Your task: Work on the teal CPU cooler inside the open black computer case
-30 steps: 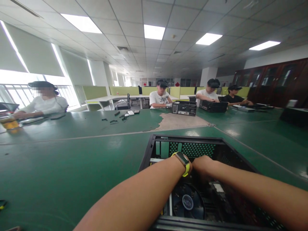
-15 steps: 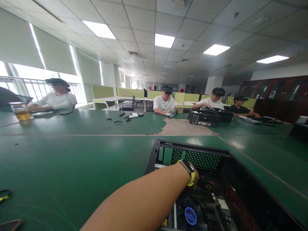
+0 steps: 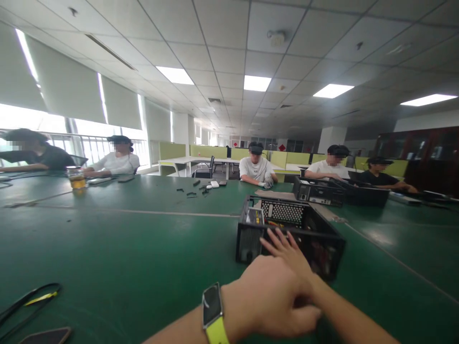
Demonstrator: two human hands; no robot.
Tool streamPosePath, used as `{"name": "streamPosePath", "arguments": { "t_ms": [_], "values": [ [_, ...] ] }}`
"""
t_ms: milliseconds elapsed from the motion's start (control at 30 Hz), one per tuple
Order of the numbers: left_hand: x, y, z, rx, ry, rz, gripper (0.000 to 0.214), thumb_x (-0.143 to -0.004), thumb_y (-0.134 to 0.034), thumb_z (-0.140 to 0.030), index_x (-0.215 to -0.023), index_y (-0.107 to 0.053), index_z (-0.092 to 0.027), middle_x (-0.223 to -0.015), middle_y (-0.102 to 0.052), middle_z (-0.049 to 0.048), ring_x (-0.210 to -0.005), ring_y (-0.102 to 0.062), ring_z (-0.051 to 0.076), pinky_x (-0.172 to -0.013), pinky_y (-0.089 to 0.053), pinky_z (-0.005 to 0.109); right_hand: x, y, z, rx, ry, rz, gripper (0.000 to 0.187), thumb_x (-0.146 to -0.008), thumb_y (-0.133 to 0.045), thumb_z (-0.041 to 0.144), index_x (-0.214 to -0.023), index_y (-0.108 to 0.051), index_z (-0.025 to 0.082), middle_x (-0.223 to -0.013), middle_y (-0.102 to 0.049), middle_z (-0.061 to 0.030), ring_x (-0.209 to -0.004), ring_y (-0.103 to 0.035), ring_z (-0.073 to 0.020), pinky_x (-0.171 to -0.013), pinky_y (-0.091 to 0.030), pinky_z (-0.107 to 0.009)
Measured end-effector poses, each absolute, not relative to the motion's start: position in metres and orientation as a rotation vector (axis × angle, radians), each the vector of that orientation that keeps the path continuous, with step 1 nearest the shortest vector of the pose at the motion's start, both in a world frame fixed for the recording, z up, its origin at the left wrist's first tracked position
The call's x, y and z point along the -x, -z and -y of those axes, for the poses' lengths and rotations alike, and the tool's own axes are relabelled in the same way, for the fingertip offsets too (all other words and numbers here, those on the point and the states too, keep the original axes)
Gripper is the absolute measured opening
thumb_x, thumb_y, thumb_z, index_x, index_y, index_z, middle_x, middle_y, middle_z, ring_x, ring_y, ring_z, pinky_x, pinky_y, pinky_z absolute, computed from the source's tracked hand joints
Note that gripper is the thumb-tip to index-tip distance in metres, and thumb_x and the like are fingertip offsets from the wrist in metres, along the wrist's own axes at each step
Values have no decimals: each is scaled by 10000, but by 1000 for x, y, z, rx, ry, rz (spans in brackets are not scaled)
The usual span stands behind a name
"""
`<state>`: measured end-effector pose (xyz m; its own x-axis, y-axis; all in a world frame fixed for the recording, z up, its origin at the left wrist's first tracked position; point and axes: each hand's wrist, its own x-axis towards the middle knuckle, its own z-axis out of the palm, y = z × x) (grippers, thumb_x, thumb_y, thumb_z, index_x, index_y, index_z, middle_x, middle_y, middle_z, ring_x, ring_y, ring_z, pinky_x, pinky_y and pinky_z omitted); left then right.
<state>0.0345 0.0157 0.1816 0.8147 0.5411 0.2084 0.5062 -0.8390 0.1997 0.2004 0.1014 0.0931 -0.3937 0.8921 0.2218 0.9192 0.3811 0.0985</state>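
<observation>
An open black computer case [image 3: 251,239] stands on the green table [image 3: 143,248], with a perforated back panel and cables inside. My right hand [image 3: 287,251] is stretched toward the case's near side with its fingers apart and nothing in it. My left hand [image 3: 267,298], with a yellow-strapped watch [image 3: 212,308] on the wrist, is curled shut and lies over my right wrist. Whether anything is inside the left hand is hidden.
A phone [image 3: 46,336] and a black cable with a yellow tag [image 3: 30,298] lie at the near left. A glass of amber drink [image 3: 77,180], small black parts [image 3: 193,192] and other computer cases [image 3: 317,191] are farther off. Several people sit along the far side.
Both arms have come out of the computer case, and the case now lies farther ahead. The view has risen and swung left, and my left hand has closed over my right wrist.
</observation>
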Motion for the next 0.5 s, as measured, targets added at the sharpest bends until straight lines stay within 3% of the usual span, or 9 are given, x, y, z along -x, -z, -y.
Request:
{"name": "streamPosePath", "arguments": {
  "t_ms": [33,100,167,267,333,433,500],
  "values": [
    [-24,-165,-16,-2757,-409,-922,245,-798,-537,-423,-694,-639,-226,-601,-589,-12,-578,-512,130,-550,-339,256,-198,-107,-130,1708,225,2457,676,-734,-626,367,-1367,-404,285,-1517,-260,-49,-1392,-189,-296,-1119,-193,-454],
    [-6,-126,-21,-2513,-409,-1084,224,-764,-568,-373,-615,-588,-207,-517,-490,-45,-514,-438,98,-524,-310,234,-185,-127,-176,1910,-27,2287,500,-803,-526,379,-1247,-541,150,-1381,-456,-172,-1290,-390,-302,-1030,-327,-444],
    [6,-86,-31,-2278,-355,-1166,210,-716,-601,-323,-565,-541,-190,-488,-423,-63,-492,-388,82,-502,-286,221,-165,-135,-197,1987,-153,2160,421,-862,-396,348,-1132,-604,100,-1170,-609,-199,-1093,-563,-268,-865,-437,-372],
    [17,-38,-45,-1987,-279,-1206,233,-670,-617,-299,-517,-489,-178,-472,-373,-71,-489,-347,81,-471,-256,219,-134,-118,-176,1843,-185,2174,346,-864,-399,380,-1004,-651,190,-1021,-677,-86,-918,-613,-186,-719,-430,-266],
    [19,-20,-52,-1849,-304,-1229,271,-683,-596,-328,-502,-461,-178,-467,-367,-68,-485,-332,83,-462,-244,224,-124,-91,-139,1708,-265,2215,322,-852,-437,446,-820,-670,225,-824,-686,-4,-755,-601,-130,-636,-399,-229],
    [19,-10,-58,-1774,-381,-1191,320,-708,-566,-380,-501,-432,-176,-471,-384,-62,-484,-326,81,-466,-236,227,-139,-47,-70,1604,-471,2197,387,-829,-500,457,-553,-577,196,-522,-538,39,-561,-505,-104,-519,-341,-237],
    [19,-9,-59,-1784,-391,-1141,344,-720,-556,-403,-504,-417,-176,-466,-365,-64,-478,-307,76,-463,-222,227,-164,-27,-22,1611,-643,2225,385,-820,-544,454,-533,-549,197,-513,-512,40,-556,-497,-114,-490,-352,-242]
  ]
}}
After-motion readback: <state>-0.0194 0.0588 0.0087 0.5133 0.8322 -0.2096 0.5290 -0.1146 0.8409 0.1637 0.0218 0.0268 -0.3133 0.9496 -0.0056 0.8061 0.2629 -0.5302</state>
